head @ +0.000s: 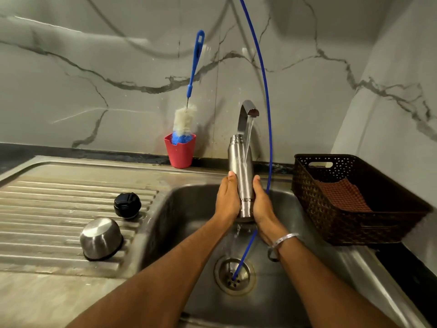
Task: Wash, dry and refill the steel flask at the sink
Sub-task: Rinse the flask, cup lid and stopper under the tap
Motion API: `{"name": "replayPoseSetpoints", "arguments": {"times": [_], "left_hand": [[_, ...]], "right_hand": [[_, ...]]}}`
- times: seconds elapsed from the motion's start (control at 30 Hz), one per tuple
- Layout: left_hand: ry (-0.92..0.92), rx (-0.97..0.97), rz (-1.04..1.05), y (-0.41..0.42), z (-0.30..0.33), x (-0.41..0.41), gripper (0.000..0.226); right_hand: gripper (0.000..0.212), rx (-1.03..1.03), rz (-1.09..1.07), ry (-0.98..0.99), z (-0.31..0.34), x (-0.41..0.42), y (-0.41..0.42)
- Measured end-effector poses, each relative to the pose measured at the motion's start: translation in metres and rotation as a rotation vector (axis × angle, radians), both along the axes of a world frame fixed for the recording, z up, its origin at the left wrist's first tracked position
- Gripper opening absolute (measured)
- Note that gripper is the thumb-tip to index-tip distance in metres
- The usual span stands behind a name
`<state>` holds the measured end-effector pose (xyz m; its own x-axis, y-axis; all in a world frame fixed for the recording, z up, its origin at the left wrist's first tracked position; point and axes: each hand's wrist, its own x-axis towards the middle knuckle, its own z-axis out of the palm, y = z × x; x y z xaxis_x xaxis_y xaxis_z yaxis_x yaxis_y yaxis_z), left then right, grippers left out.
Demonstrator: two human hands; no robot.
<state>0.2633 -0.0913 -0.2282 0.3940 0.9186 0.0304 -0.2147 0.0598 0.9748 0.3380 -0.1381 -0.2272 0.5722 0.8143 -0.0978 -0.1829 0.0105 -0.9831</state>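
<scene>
The left hand point(227, 197) lies flat against the left side of the steel flask point(241, 176), fingers straight and pressed together, tips pointing up. The right hand point(262, 200) mirrors it on the right side, fingers likewise straight and close together, so the flask stands upright, clamped between the two palms above the sink basin point(184, 209). A silver bangle point(285, 239) circles the right wrist.

Between the hands, the flask's brushed body carries dark lettering that reads "MILTO", the rest hidden by the right hand. Its threaded mouth is uncapped. A stream of water falls from the steel tap point(247, 114) spout and strikes the flask's upper side just below the neck; water runs off the flask's base toward the drain point(234, 275).

A thin blue tube point(266, 91) arcs down from above, passes behind the right hand and ends in the drain holes.

On the ribbed drainboard point(59, 209) to the left sit a black stopper cap point(127, 205) and, nearer the camera, an upturned steel cup lid point(101, 239); the two are apart. Against the marble wall a red cup point(180, 151) holds a bottle brush point(186, 119) with white and blue bristles and a blue handle, leaning right. Right of the sink, a dark woven plastic basket point(354, 209) contains a reddish-brown checked cloth point(343, 195).
</scene>
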Motion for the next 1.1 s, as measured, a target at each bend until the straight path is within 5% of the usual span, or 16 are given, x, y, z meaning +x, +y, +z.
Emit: {"name": "replayPoseSetpoints", "arguments": {"times": [0.2,0.33,0.57,0.73,0.9,1.1], "left_hand": [[-0.016,0.1,-0.084,-0.005,-0.009,0.0,0.042],[-0.034,0.0,-0.121,-0.005,-0.009,0.001,0.039],[0.026,-0.017,-0.011,-0.01,-0.013,0.007,0.079],[-0.058,-0.034,-0.054,0.009,0.003,0.001,0.057],[-0.023,-0.194,-0.181,0.013,-0.004,-0.009,0.072],[0.003,-0.107,-0.111,0.003,0.002,0.0,0.052]], "right_hand": [[0.05,-0.006,0.118,0.222,0.003,0.019,-0.012],[0.047,0.028,-0.067,0.1,0.01,0.009,-0.002],[0.044,-0.008,-0.134,0.004,-0.001,-0.006,0.004],[0.049,-0.032,-0.057,0.001,0.002,-0.001,0.003],[0.057,-0.16,0.098,0.039,0.005,0.005,-0.019],[0.055,-0.206,-0.202,0.012,-0.004,-0.01,-0.008]]}}
